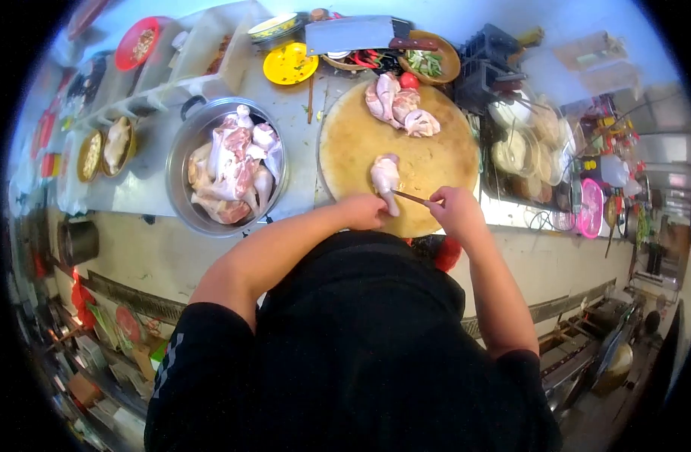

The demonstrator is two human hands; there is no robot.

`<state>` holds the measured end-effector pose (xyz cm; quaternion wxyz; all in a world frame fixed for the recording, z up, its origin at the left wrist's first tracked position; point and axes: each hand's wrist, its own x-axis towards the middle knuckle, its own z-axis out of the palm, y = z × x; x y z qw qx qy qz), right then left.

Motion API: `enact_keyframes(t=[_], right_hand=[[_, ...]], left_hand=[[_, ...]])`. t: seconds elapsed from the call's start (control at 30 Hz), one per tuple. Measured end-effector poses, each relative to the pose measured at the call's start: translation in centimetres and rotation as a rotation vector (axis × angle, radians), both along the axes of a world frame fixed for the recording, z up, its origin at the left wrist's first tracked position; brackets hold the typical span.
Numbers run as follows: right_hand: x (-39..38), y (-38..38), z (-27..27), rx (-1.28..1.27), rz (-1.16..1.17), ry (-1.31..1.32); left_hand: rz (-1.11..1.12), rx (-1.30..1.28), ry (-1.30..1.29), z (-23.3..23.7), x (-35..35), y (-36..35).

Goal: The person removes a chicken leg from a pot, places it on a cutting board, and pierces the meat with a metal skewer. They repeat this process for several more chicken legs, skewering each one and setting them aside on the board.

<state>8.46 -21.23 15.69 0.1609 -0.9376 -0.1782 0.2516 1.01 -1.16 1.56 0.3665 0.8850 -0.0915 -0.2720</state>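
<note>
Here, a chicken leg (385,173) lies near the front of the round cutting board (428,154) on the worktop (304,169). The left hand (364,212) has its grip closed on the leg's bony end. The right hand (456,211) holds a thin knife (410,197) with its tip at the leg.

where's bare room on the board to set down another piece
On the chopping board: its left half, between the steel pot and the chicken leg, and its right side beyond the leg. Crowded: the far edge, under the pile of cut pieces, and the near edge, where the left hand grips the leg and the right hand a knife.
</note>
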Motion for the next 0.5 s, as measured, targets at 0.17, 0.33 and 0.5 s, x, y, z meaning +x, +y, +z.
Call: enact_keyframes(t=[0.17, 0.33, 0.5], right_hand=[[-1.5, -1.6, -1.2, -0.183, 0.134, -0.036], [-2.8, -1.8, -1.2, -0.089, 0.062, -0.12], [-2.8, -0.6, -0.2, -0.137, 0.164, -0.136]], left_hand=[[-0.106, 0.274, 0.079, 4.2, 3.0, -0.5], [-0.157, 0.12, -0.762, 0.2, 6.1, 3.0], [-0.043, 0.055, -0.38, 0.8, 5.5, 3.0]])
